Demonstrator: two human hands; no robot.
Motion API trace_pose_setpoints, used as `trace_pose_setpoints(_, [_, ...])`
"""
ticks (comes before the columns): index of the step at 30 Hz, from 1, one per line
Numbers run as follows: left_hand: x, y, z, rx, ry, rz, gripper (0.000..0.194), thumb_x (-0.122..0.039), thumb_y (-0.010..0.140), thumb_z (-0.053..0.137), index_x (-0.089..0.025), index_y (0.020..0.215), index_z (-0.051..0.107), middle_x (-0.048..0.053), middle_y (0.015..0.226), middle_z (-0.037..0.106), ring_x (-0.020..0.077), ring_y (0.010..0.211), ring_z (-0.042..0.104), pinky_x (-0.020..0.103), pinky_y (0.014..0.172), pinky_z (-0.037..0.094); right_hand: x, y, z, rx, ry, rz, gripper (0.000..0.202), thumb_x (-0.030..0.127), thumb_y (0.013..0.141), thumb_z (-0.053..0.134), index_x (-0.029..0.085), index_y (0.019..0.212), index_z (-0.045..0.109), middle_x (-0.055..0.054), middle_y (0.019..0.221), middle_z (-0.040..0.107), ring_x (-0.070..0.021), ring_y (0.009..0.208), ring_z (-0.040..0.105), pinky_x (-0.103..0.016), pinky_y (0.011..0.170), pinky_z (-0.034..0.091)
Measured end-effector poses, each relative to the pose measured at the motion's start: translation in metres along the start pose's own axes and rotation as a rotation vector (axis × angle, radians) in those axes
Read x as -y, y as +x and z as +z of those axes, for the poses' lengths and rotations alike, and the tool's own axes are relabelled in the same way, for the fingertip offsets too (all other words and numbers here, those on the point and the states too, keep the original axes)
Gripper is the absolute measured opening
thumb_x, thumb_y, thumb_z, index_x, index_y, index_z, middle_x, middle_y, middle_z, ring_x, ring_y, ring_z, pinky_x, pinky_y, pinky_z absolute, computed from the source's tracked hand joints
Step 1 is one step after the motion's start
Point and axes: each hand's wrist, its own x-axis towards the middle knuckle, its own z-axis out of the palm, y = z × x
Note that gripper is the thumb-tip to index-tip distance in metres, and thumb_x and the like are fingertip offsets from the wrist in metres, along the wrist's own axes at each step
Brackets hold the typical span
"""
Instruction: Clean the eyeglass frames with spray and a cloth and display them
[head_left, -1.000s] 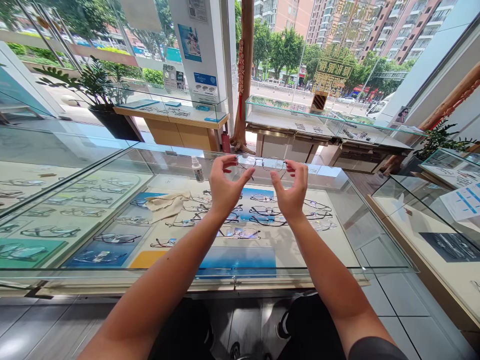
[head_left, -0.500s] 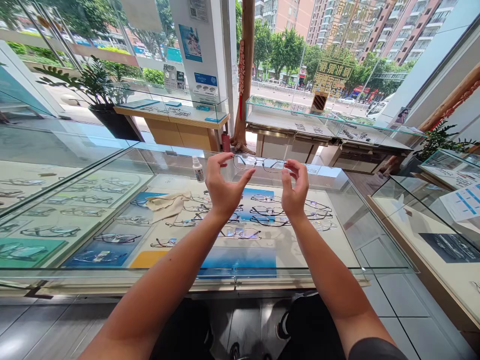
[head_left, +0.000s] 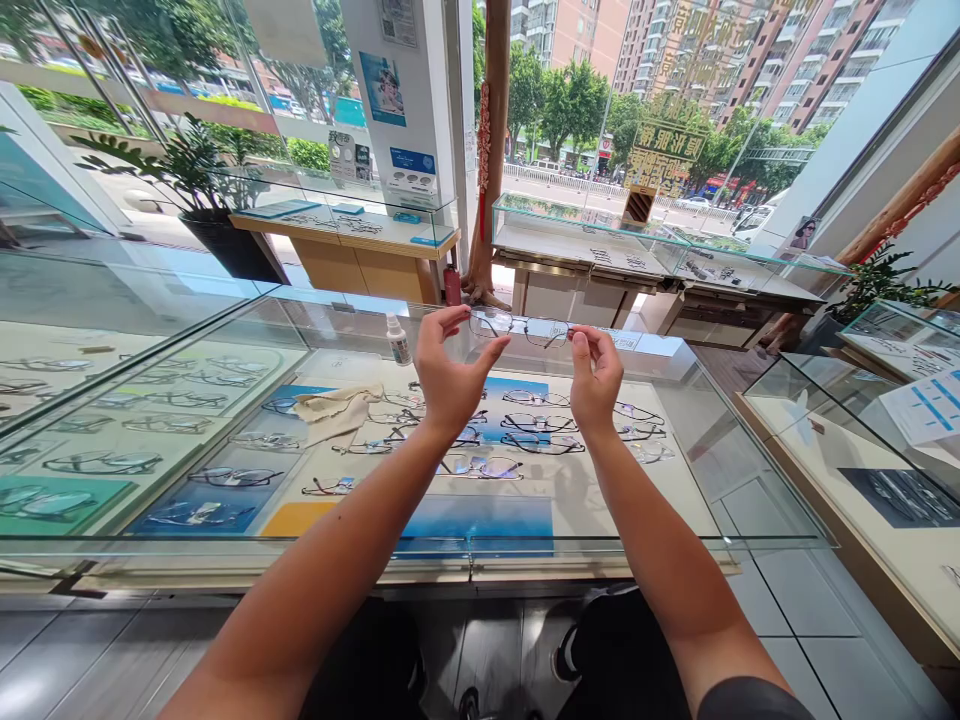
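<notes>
A pair of thin-framed eyeglasses [head_left: 519, 326] is held up above the glass display counter, stretched between my two hands. My left hand [head_left: 448, 372] grips its left end with the fingers, the thumb reaching out below the left lens. At the right end, my right hand [head_left: 597, 385] pinches the frame between thumb and fingers. The temples show through the lenses. Left of my left hand, a small white spray bottle [head_left: 397, 340] stands on the counter top, and a crumpled beige cloth [head_left: 339, 408] lies nearby.
Several eyeglasses [head_left: 540, 440] lie in the glass display counter [head_left: 645, 510] below my hands. Another glass case [head_left: 885, 430] stands at the right. Farther back are a wooden display table [head_left: 337, 262], a wooden post [head_left: 491, 150] and a potted plant [head_left: 225, 240] by the windows.
My right hand has shifted slightly right and its thumb has moved up against the frame. The eyeglasses have tilted a little. My left hand stays almost still.
</notes>
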Motion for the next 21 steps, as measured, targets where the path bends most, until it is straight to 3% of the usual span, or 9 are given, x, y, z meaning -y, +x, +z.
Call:
trace_pose_setpoints(6, [0.007,-0.002,0.003,0.022,-0.093,-0.048,0.061,-0.052,0.084,0.096,-0.023,0.131,0.07,0.012,0.129,0.076,0.0274,0.123,0.075,0.048,0.11,0.062,0.007,0.0,-0.002,-0.02,-0.011,-0.068,0.031,0.051,0.109,0.063,0.022,0.11,0.074,-0.008,0.11,0.078,-0.0223,0.102,0.073,-0.042,0.097,0.06])
trace_pose_setpoints(14, [0.012,-0.002,0.003,0.015,-0.113,-0.044,0.062,-0.052,0.083,0.098,-0.024,0.13,0.071,0.011,0.128,0.077,0.0268,0.122,0.075,0.047,0.109,0.063,0.01,0.001,-0.002,-0.037,0.025,-0.041,0.032,0.054,0.106,0.066,0.023,0.106,0.075,-0.007,0.108,0.078,-0.0229,0.102,0.072,-0.043,0.099,0.059])
trace_pose_setpoints(21, [0.007,0.0,0.001,-0.07,0.02,0.158,0.059,-0.052,0.082,0.098,-0.023,0.126,0.07,0.01,0.121,0.075,0.0276,0.115,0.072,0.044,0.093,0.062,0.005,0.001,0.0,-0.011,0.075,0.058,0.038,0.059,0.103,0.068,0.022,0.106,0.078,-0.009,0.11,0.082,-0.0246,0.106,0.075,-0.044,0.103,0.06])
